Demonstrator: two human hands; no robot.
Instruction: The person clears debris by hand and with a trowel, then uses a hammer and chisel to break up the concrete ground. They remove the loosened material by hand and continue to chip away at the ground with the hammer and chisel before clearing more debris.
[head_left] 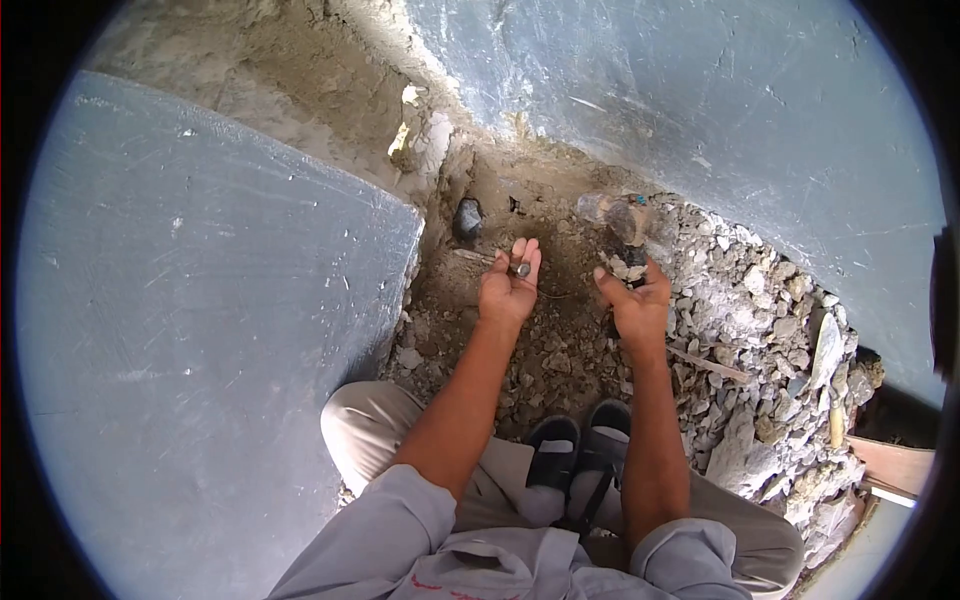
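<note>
My left hand [509,287] is curled around a chisel [522,269], whose round metal end shows between thumb and fingers. A thin pale rod reaches leftward from this hand toward the dirt wall. In my right hand [638,300] is a hammer [626,222], gripped by its dark handle, with the dusty head pointing away from me. Both hands are over a dug-out hollow of brown soil [560,345]. A dark stone or hole [467,219] shows in the earth just beyond my left hand.
Broken rubble [765,330] is heaped on the right, with a wooden stick [708,363] lying in it. A grey painted slab [220,330] stands at the left, and a grey wall [700,90] runs across the top right. My sandalled feet [555,450] are below the hollow.
</note>
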